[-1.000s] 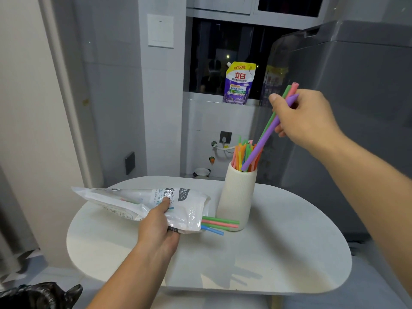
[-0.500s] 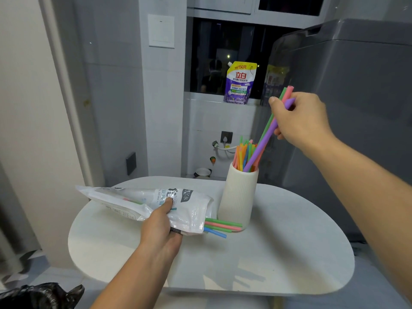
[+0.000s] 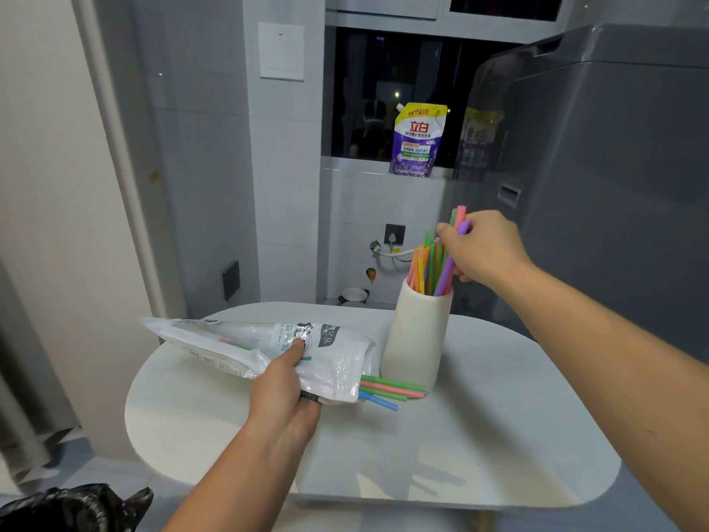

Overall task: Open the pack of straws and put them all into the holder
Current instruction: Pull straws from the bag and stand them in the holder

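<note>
The left forearm is bare and runs from the bottom edge, at about 7 o'clock of the view, up toward 1 o'clock. The left hand (image 3: 286, 382) shows its back; the thumb lies on top of the pack (image 3: 238, 343) and the other fingers are curled under it, so the hand grips it. The right forearm, also bare, runs from the edge at 4 o'clock toward 10 o'clock. The right hand (image 3: 483, 249) is at 1 o'clock from the left one, well apart, and its thumb and fingers pinch a few straws (image 3: 447, 272) near their tops.
</note>
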A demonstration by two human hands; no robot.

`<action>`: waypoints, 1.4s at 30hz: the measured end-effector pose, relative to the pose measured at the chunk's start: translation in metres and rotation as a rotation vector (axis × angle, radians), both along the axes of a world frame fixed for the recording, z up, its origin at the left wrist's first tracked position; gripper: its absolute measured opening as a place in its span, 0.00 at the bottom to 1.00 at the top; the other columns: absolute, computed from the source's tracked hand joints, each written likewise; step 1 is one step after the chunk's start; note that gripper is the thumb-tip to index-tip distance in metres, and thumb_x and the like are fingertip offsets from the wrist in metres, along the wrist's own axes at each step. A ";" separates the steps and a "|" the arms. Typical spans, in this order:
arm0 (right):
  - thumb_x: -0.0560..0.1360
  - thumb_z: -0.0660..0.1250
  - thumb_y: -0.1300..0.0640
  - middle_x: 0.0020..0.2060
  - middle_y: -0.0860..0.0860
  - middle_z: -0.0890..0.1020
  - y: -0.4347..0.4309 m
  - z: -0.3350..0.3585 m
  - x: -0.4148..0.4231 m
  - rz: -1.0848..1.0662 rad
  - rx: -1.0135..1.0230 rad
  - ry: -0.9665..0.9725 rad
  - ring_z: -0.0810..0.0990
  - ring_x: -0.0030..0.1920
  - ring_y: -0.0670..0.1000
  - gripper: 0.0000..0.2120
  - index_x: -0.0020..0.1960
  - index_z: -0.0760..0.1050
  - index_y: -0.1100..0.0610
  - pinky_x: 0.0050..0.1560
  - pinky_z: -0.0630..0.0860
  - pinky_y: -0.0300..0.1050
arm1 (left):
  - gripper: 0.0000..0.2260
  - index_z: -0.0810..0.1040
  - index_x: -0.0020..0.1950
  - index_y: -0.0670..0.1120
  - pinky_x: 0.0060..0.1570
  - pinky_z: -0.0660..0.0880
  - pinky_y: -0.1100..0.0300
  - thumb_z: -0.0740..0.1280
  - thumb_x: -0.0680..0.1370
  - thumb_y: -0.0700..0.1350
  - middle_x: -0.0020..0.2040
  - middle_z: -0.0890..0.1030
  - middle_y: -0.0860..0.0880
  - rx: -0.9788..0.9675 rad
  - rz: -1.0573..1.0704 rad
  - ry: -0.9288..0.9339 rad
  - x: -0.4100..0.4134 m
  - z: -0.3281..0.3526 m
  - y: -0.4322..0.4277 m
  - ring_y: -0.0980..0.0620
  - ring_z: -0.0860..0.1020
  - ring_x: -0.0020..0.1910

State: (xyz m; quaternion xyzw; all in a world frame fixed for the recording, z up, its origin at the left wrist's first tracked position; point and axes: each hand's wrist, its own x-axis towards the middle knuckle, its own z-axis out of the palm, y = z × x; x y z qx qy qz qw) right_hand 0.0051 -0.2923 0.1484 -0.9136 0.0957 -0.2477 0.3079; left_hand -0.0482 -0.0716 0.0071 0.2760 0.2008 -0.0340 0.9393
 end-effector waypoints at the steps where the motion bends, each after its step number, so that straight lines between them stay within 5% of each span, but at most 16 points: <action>1: 0.78 0.64 0.42 0.37 0.55 0.82 0.001 -0.003 0.001 0.001 -0.025 0.026 0.82 0.35 0.53 0.18 0.41 0.77 0.56 0.38 0.82 0.48 | 0.16 0.76 0.70 0.41 0.30 0.83 0.53 0.66 0.82 0.38 0.63 0.83 0.43 0.003 -0.001 0.000 0.000 0.000 0.000 0.47 0.84 0.51; 4: 0.75 0.65 0.35 0.44 0.52 0.80 0.003 -0.006 0.000 -0.051 -0.120 -0.032 0.81 0.41 0.53 0.21 0.47 0.75 0.54 0.41 0.81 0.49 | 0.16 0.76 0.70 0.41 0.30 0.84 0.53 0.66 0.82 0.37 0.62 0.84 0.43 0.013 0.001 0.000 0.000 0.001 -0.001 0.46 0.84 0.51; 9: 0.78 0.60 0.37 0.70 0.54 0.69 0.009 -0.005 -0.002 0.022 -0.177 -0.121 0.69 0.69 0.55 0.27 0.71 0.69 0.52 0.61 0.74 0.54 | 0.16 0.76 0.70 0.42 0.42 0.82 0.47 0.66 0.82 0.37 0.62 0.84 0.43 0.038 -0.009 -0.015 -0.001 0.002 -0.001 0.46 0.84 0.50; 17: 0.84 0.50 0.43 0.77 0.51 0.65 0.009 -0.028 -0.012 0.293 -0.478 0.105 0.59 0.77 0.53 0.27 0.79 0.59 0.55 0.73 0.58 0.54 | 0.16 0.76 0.70 0.42 0.46 0.81 0.45 0.66 0.82 0.37 0.62 0.84 0.43 0.049 -0.004 -0.016 -0.003 0.005 -0.002 0.46 0.84 0.51; 21: 0.83 0.52 0.43 0.79 0.50 0.60 0.006 -0.028 -0.015 0.282 -0.449 -0.017 0.54 0.79 0.52 0.27 0.79 0.57 0.51 0.75 0.55 0.53 | 0.15 0.77 0.69 0.41 0.57 0.79 0.40 0.66 0.82 0.37 0.60 0.84 0.44 0.042 -0.017 -0.032 -0.004 0.005 0.000 0.45 0.84 0.52; 23: 0.82 0.55 0.44 0.74 0.51 0.67 0.005 -0.024 -0.024 0.217 -0.374 -0.192 0.60 0.75 0.52 0.23 0.74 0.66 0.52 0.72 0.63 0.55 | 0.15 0.77 0.69 0.42 0.61 0.78 0.38 0.66 0.82 0.37 0.60 0.84 0.44 0.043 -0.016 -0.038 -0.004 0.005 0.000 0.45 0.84 0.53; 26: 0.80 0.59 0.49 0.48 0.51 0.77 0.014 -0.031 -0.053 0.151 -0.188 -0.455 0.74 0.52 0.52 0.12 0.50 0.78 0.55 0.48 0.72 0.49 | 0.14 0.77 0.68 0.42 0.62 0.77 0.38 0.67 0.82 0.38 0.59 0.85 0.44 0.041 -0.015 -0.045 -0.004 0.008 0.001 0.46 0.84 0.55; 28: 0.79 0.60 0.49 0.35 0.51 0.76 0.025 -0.051 -0.073 0.187 -0.005 -0.302 0.73 0.39 0.54 0.14 0.38 0.74 0.55 0.38 0.69 0.48 | 0.13 0.78 0.67 0.41 0.58 0.79 0.42 0.67 0.82 0.38 0.60 0.85 0.43 0.041 -0.006 -0.049 -0.004 0.010 0.001 0.46 0.83 0.57; 31: 0.77 0.59 0.38 0.38 0.56 0.82 0.041 -0.088 -0.098 0.290 0.232 0.212 0.80 0.38 0.57 0.24 0.42 0.78 0.59 0.41 0.77 0.51 | 0.15 0.78 0.68 0.41 0.51 0.81 0.48 0.67 0.82 0.38 0.62 0.84 0.44 0.041 0.004 -0.065 -0.004 0.011 -0.001 0.47 0.83 0.58; 33: 0.77 0.63 0.38 0.40 0.54 0.84 0.047 -0.106 -0.110 0.376 0.406 0.419 0.81 0.32 0.53 0.20 0.47 0.80 0.55 0.35 0.76 0.47 | 0.16 0.77 0.70 0.42 0.52 0.81 0.48 0.67 0.82 0.38 0.63 0.84 0.44 0.049 0.009 -0.081 -0.005 0.011 -0.002 0.47 0.83 0.59; 37: 0.77 0.70 0.51 0.36 0.52 0.85 0.050 -0.118 -0.119 0.446 0.595 0.351 0.74 0.28 0.47 0.05 0.51 0.80 0.50 0.30 0.72 0.41 | 0.16 0.77 0.69 0.42 0.57 0.80 0.46 0.67 0.82 0.39 0.63 0.84 0.43 0.076 0.020 -0.099 -0.006 0.012 -0.003 0.44 0.83 0.61; 40: 0.78 0.69 0.55 0.28 0.52 0.80 0.048 -0.118 -0.118 0.418 0.624 0.288 0.74 0.26 0.48 0.03 0.49 0.81 0.53 0.29 0.74 0.41 | 0.16 0.77 0.70 0.42 0.59 0.79 0.45 0.67 0.81 0.39 0.64 0.83 0.43 0.080 0.026 -0.095 -0.007 0.013 -0.004 0.44 0.82 0.62; 42: 0.78 0.69 0.56 0.32 0.55 0.81 0.051 -0.120 -0.120 0.452 0.695 0.295 0.77 0.27 0.52 0.04 0.50 0.81 0.56 0.29 0.76 0.44 | 0.16 0.77 0.70 0.42 0.57 0.79 0.46 0.67 0.82 0.39 0.65 0.83 0.43 0.087 0.025 -0.094 -0.007 0.013 -0.005 0.44 0.83 0.60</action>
